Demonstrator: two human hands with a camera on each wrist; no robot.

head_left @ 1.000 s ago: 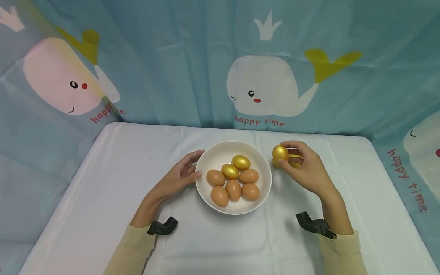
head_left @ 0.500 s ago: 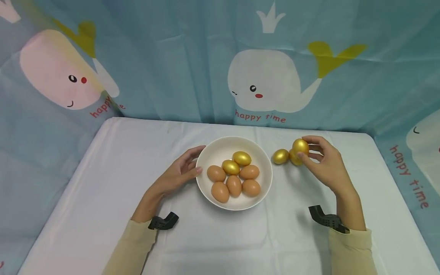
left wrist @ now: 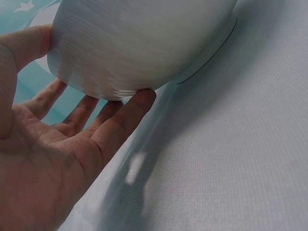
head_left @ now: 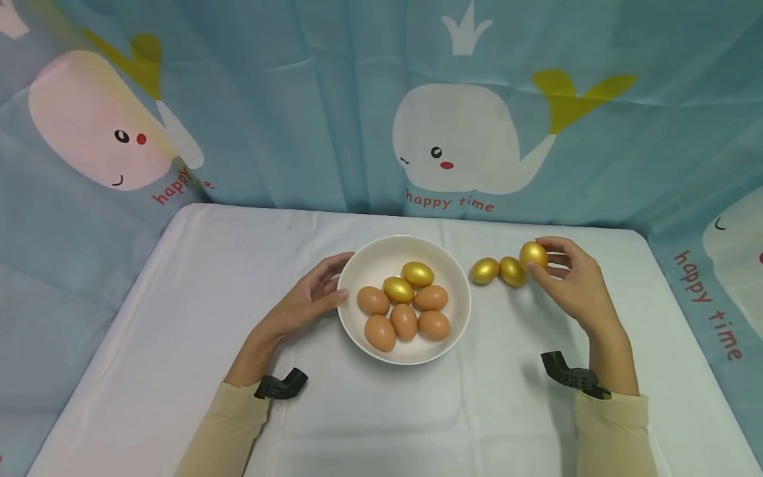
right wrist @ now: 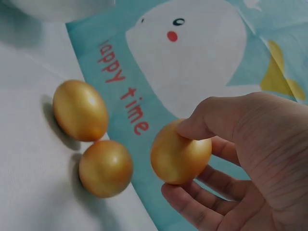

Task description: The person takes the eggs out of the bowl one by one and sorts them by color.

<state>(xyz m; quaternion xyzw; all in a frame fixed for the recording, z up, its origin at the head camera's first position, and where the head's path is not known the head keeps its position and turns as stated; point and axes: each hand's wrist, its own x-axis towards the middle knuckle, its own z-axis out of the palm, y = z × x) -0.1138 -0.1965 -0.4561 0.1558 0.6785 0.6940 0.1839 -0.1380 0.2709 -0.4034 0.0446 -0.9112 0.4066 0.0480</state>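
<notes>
The step in hand, I'd judge, is handling a single golden egg (head_left: 533, 255): the right hand (head_left: 575, 281) pinches it near two more golden eggs (head_left: 512, 271) on the white cloth (head_left: 381, 417), while the left hand (head_left: 306, 301) grips the bowl (head_left: 381, 262). Next probably calls for a steady pinch, clear of those neighbours.

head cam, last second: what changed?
Right hand, pinching a gold egg, moved right, away from the bowl, leaving two table eggs more fully in view. Nothing visibly let go or newly taken hold of. Unchanged: left hand on the bowl, two gold and five brown eggs inside.
</notes>
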